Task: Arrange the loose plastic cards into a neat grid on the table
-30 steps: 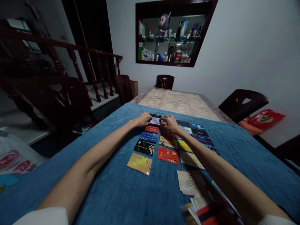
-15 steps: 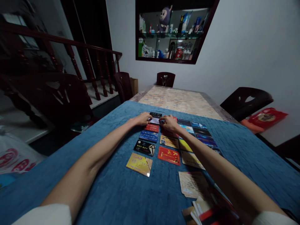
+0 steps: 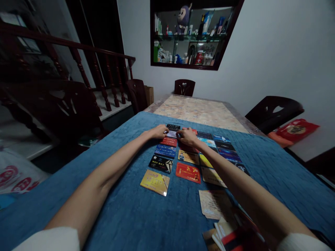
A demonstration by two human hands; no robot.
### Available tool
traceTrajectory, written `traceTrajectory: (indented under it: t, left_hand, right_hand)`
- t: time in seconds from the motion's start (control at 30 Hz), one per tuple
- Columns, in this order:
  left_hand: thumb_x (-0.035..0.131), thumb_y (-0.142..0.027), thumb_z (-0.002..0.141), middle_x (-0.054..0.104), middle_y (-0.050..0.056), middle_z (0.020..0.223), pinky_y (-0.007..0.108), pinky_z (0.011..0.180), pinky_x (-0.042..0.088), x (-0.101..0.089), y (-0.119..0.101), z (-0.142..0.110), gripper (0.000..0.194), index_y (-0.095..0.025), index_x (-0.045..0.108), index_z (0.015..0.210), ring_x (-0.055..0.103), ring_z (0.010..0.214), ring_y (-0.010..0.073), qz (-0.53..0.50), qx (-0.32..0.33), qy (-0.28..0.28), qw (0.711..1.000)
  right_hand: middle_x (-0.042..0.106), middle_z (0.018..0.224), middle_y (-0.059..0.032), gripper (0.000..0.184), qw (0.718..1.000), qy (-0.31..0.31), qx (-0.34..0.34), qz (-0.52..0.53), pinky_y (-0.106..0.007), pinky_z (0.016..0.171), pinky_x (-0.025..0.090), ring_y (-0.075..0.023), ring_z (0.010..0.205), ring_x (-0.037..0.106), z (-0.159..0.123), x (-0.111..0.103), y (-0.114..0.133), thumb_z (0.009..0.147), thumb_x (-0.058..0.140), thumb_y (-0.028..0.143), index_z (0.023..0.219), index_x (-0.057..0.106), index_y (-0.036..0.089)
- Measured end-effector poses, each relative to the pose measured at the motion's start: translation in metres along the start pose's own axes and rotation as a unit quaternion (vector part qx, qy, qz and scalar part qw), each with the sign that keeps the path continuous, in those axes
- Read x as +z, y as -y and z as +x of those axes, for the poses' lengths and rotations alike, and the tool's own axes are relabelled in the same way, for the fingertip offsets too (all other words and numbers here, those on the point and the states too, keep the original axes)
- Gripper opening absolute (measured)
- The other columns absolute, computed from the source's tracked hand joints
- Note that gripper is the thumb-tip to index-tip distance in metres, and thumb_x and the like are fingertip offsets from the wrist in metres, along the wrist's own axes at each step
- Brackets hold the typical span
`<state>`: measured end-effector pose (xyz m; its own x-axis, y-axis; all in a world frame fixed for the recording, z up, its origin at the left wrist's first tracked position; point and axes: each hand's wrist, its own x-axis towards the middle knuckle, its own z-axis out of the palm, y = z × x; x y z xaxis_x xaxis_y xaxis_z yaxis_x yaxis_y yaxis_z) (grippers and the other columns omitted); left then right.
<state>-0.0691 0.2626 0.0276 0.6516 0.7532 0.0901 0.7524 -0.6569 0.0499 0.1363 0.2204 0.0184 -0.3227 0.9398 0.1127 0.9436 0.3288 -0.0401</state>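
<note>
- Pale card [image 3: 172, 134]: near the cloth [image 3: 120, 212]'s far edge, between black card [image 3: 173, 127] and red card [image 3: 169, 141].
- Left hand [image 3: 159, 131]: fingers curled at its left end; can't tell if pinching.
- Right hand [image 3: 187, 136]: likewise, right end.

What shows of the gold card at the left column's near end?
The gold card looks like thin, glossy plastic with rounded corners, a browner right part and print too blurred to read. It lies flat and slightly askew on the blue cloth, just nearer than the black VIP card; only the cloth visibly touches it.
</note>
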Motion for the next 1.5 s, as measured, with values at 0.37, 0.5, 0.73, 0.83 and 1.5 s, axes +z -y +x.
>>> traceTrajectory:
  t: [0.37, 0.5, 0.73, 0.83, 1.5]
  left_hand:
    - [0.056, -0.018, 0.080, 0.070, 0.010, 0.106, 0.025, 0.089, 0.049, 0.003, 0.003, 0.001, 0.032, -0.015, 0.074, 0.107, 0.065, 0.100, 0.0220, -0.001, 0.004, -0.020, 1.000]
    - [0.055, -0.017, 0.081, 0.070, 0.009, 0.104, 0.026, 0.090, 0.049, 0.004, 0.004, -0.002, 0.030, -0.015, 0.074, 0.104, 0.065, 0.099, 0.0217, -0.008, 0.003, -0.038, 0.999]
    - [0.051, -0.018, 0.084, 0.068, 0.012, 0.106, 0.032, 0.094, 0.050, 0.005, 0.003, -0.010, 0.029, -0.012, 0.073, 0.102, 0.064, 0.099, 0.0235, -0.031, -0.002, -0.087, 0.996]
    - [0.050, -0.018, 0.084, 0.067, 0.013, 0.106, 0.034, 0.095, 0.051, 0.003, -0.001, -0.016, 0.029, -0.012, 0.074, 0.100, 0.064, 0.099, 0.0237, -0.042, 0.005, -0.109, 0.993]
    - [0.049, -0.011, 0.084, 0.065, 0.009, 0.100, 0.030, 0.088, 0.052, -0.018, -0.082, -0.065, 0.024, -0.013, 0.072, 0.086, 0.063, 0.092, 0.0182, -0.090, 0.093, -0.202, 0.971]
  right_hand:
    - [0.065, 0.119, -0.0144, 0.031, 1.000, -0.011, -0.006, -0.009, -0.039, 0.079, 0.043, -0.0337, 0.109, 0.050, -0.007, -0.006, 0.007, 0.091, 0.050, 0.032, 0.112, 0.072, 0.026]
    - [0.067, 0.117, -0.0145, 0.031, 1.000, -0.010, -0.008, -0.013, -0.040, 0.079, 0.042, -0.0340, 0.109, 0.050, -0.008, -0.007, 0.007, 0.091, 0.051, 0.033, 0.114, 0.071, 0.026]
    - [0.066, 0.124, -0.0117, 0.038, 1.000, -0.019, -0.013, -0.016, -0.041, 0.084, 0.039, -0.0341, 0.116, 0.048, -0.016, -0.013, 0.002, 0.091, 0.050, 0.030, 0.125, 0.066, 0.026]
    - [0.067, 0.124, -0.0101, 0.039, 0.999, -0.021, -0.019, -0.014, -0.041, 0.084, 0.038, -0.0334, 0.116, 0.047, -0.025, -0.020, 0.000, 0.088, 0.053, 0.025, 0.125, 0.067, 0.027]
    - [0.071, 0.107, -0.0120, 0.028, 0.994, -0.094, -0.057, -0.005, -0.037, 0.077, 0.029, -0.0287, 0.104, 0.045, -0.147, -0.071, -0.008, 0.093, 0.048, 0.022, 0.105, 0.074, 0.021]
